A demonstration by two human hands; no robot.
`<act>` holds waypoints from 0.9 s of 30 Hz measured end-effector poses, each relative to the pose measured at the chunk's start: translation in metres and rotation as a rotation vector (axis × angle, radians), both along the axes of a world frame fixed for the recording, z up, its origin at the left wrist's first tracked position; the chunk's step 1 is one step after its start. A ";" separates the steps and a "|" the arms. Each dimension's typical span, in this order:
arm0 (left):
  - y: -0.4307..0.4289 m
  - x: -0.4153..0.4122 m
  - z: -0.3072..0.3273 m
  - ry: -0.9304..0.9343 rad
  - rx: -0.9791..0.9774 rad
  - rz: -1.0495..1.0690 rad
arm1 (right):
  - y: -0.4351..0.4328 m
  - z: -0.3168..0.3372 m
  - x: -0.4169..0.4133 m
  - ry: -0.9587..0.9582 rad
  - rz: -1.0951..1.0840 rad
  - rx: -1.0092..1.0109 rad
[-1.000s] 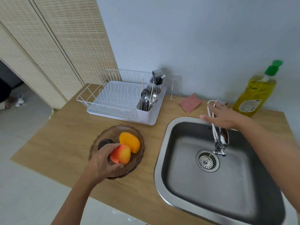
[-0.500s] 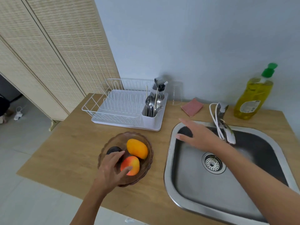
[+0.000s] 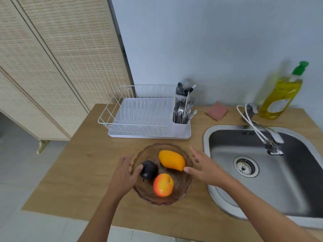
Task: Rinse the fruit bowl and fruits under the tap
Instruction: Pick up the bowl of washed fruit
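A brown glass fruit bowl (image 3: 181, 187) sits on the wooden counter, left of the steel sink (image 3: 272, 187). In it lie an orange mango (image 3: 171, 160), a dark plum (image 3: 149, 169) and a red-yellow apple (image 3: 163, 184). My left hand (image 3: 124, 175) is at the bowl's left rim, fingers spread, thumb near the plum. My right hand (image 3: 206, 167) is at the right rim, fingers straight, thumb tip by the mango's end. Neither hand grips anything. The tap (image 3: 269, 135) hangs over the sink's far side; no water shows.
A white dish rack (image 3: 139, 117) with a cutlery holder (image 3: 181, 116) stands behind the bowl. A pink sponge (image 3: 216, 111) and a yellow dish soap bottle (image 3: 281, 96) sit by the wall. The counter's front edge runs just below my forearms.
My right hand left the tap and crossed over the sink to the bowl's right rim. My left hand let go of the apple and shifted to the left rim.
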State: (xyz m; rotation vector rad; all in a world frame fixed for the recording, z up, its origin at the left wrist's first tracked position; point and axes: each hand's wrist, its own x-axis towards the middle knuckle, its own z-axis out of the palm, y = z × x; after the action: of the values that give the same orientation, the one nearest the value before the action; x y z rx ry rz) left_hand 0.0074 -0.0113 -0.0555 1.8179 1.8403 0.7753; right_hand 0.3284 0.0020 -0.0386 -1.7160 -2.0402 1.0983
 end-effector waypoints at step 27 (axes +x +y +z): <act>0.027 -0.050 0.039 -0.496 -0.301 -0.033 | 0.021 0.011 -0.032 0.343 -0.030 -0.166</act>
State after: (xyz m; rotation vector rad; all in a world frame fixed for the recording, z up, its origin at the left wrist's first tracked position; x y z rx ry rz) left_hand -0.0427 0.0161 -0.0170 1.3190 1.5028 0.7988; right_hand 0.2960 0.0230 -0.0273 -1.4961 -1.7497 1.4723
